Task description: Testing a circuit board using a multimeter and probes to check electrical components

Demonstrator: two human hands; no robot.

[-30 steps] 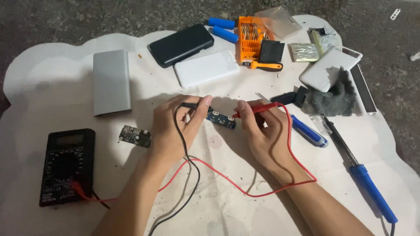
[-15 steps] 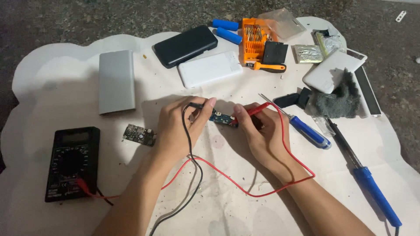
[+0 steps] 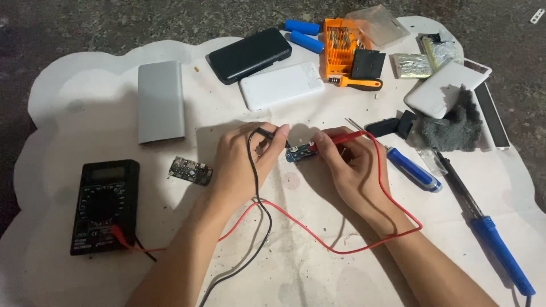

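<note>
Head view: at mid-frame my left hand point(image 3: 242, 162) pinches the black probe point(image 3: 270, 134), and my right hand point(image 3: 355, 170) pinches the red probe point(image 3: 341, 137). Both tips meet the small blue circuit board point(image 3: 300, 153), which lies on the white mat point(image 3: 85, 108) between my hands. Red and black leads trail to the black multimeter point(image 3: 104, 204) at lower left. Another small board point(image 3: 190, 170) lies just left of my left hand.

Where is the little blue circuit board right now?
In the head view, the little blue circuit board lies mid-sheet between the left hand and the right hand, just below the white power bank.
</note>
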